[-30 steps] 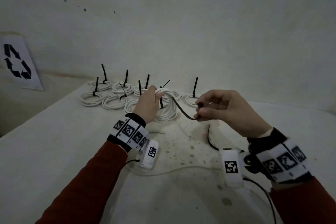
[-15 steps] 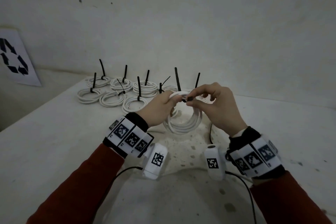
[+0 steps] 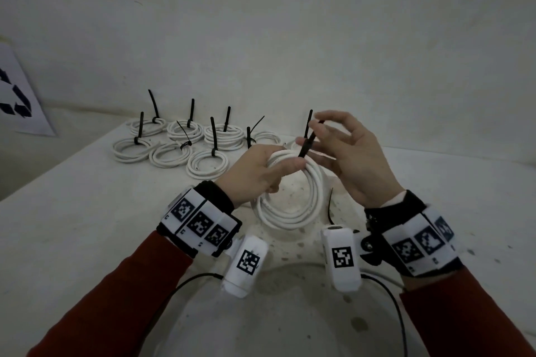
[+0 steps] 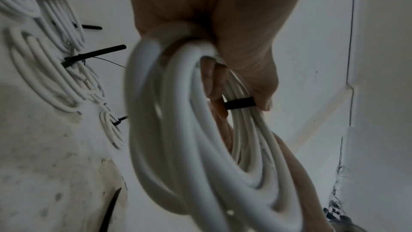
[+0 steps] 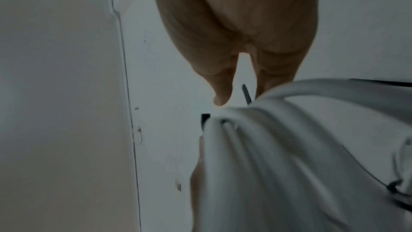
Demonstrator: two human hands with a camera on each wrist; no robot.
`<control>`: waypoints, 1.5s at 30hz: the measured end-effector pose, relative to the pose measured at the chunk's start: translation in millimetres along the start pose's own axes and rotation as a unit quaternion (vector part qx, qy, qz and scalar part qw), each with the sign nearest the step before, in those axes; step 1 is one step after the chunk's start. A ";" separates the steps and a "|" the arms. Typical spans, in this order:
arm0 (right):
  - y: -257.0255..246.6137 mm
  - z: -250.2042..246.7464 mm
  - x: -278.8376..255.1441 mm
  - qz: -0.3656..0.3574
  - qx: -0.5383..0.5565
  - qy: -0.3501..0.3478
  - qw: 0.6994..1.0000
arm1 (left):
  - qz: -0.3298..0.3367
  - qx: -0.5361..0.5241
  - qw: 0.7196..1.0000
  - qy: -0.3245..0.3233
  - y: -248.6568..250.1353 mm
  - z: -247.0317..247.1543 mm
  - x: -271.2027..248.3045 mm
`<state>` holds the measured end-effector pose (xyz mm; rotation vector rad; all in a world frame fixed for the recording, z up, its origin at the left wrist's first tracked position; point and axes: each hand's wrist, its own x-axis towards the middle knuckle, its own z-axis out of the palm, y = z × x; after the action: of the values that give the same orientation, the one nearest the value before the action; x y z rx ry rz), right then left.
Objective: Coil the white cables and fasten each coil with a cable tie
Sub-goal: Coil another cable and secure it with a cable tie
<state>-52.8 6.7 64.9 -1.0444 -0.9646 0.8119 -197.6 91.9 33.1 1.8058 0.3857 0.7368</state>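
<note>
My left hand [image 3: 261,171] grips the top of a white cable coil [image 3: 290,200] that hangs upright just above the table [image 3: 87,226]. A black cable tie [image 3: 307,143] loops round the coil beside my left thumb, and its tail slants up to the right. My right hand [image 3: 342,151] holds that tail between thumb and index finger, with the other fingers spread. In the left wrist view the tie's band [image 4: 239,103] wraps the coil [image 4: 178,147] under my thumb tip. The right wrist view shows the tail [image 5: 246,94] between two fingertips, above the blurred coil [image 5: 278,147].
Several tied coils [image 3: 174,142] with upright black tie tails lie at the back of the table by the wall. One loose black tie [image 3: 330,206] lies on the table under my right hand. A recycling sign [image 3: 17,95] leans at the far left, beyond the table's left edge.
The tie's end, held out to the right a second ago, went round the coil. The coil came nearer to me. My right hand has drawn the tail upward and spread its fingers.
</note>
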 end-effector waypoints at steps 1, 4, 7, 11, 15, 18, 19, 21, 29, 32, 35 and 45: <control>-1.9 -0.5 -0.5 -0.021 -0.006 0.023 0.999 | -0.005 -0.013 1.000 -0.006 0.9 0.4 -1.0; -3.7 -2.1 -1.3 -0.049 -0.017 0.060 0.997 | -0.020 -0.058 0.998 -0.011 3.0 3.9 -3.0; -3.0 -0.2 -1.9 -0.076 -0.038 0.067 0.994 | -0.031 -0.128 0.991 0.003 4.0 3.7 -3.2; 0.4 -0.1 -1.0 -0.175 -0.156 0.065 0.970 | -0.046 -0.189 0.980 0.038 3.5 1.4 -2.6; 2.2 -2.2 0.3 -0.265 -0.295 0.042 0.917 | -0.051 -0.191 0.980 0.036 2.6 6.2 -2.4; 2.3 -2.2 0.8 -0.286 -0.319 0.045 0.903 | -0.055 -0.191 0.980 0.024 2.5 8.1 -1.9; 2.7 -2.1 1.1 -0.286 -0.320 0.045 0.902 | -0.055 -0.191 0.980 0.024 2.7 8.2 -2.0; 3.4 -1.3 1.0 -0.288 -0.321 0.046 0.901 | -0.057 -0.188 0.980 0.023 3.5 8.6 -2.1; 3.1 -0.5 0.8 -0.301 -0.313 0.040 0.900 | -0.074 -0.180 0.981 0.024 5.8 9.9 -3.5; 3.8 -1.8 1.6 -0.318 -0.328 0.025 0.889 | -0.099 -0.187 0.977 0.026 8.3 10.7 -3.1; 5.6 -2.1 2.6 -0.339 -0.333 0.024 0.879 | -0.141 -0.223 0.964 0.009 11.1 8.6 -2.3; 0.6 2.0 -4.1 -0.424 -0.379 0.012 0.822 | -0.166 -0.251 0.954 -0.021 12.5 7.1 -4.6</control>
<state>-56.2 3.8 63.7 -1.1003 -1.6150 -0.3814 -197.6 79.7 41.9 1.2359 0.4173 0.5011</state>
